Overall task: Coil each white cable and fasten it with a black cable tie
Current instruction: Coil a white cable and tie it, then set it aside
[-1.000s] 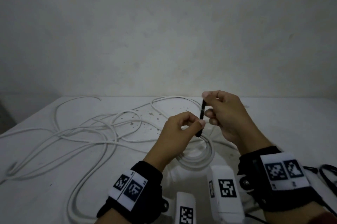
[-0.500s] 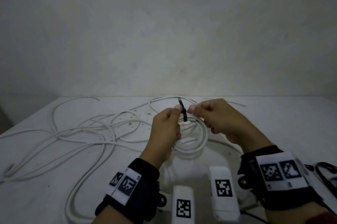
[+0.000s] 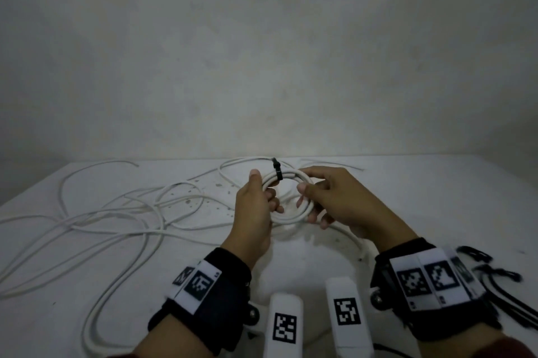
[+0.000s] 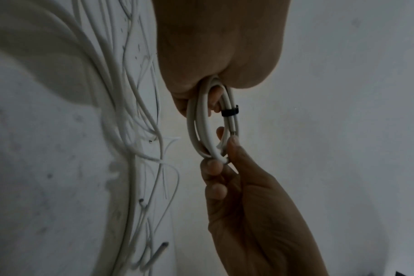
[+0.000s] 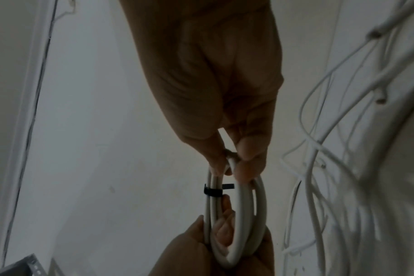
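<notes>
The surface (image 3: 436, 200) is a flat white top, matt and faintly speckled with dark flecks beyond the left hand, meeting a plain grey wall (image 3: 262, 51) behind both hands.

Loose cables (image 3: 96, 220) sprawl across it to the left of the left hand: thin, smooth, round white cords in long overlapping loops, some with bare cut ends visible in the wrist views.

The coil (image 3: 294, 213) is held above the surface between the two hands. It is a small ring of several turns of smooth white cable, the strands lying side by side and neatly rounded, one end trailing down toward the right wrist.

The left hand (image 3: 256, 212) grasps the coil's left side, thumb on top and fingers curled through the ring. The right hand (image 3: 334, 203) pinches the right side, thumb inside the ring and fingers wrapped beneath.

Spare ties (image 3: 500, 285), thin black strips, lie on the surface just right of the right wrist.

The tie (image 3: 277, 173) is a narrow black band cinched round the far side of the coil, between the two thumbs, its short stiff tail sticking up.
</notes>
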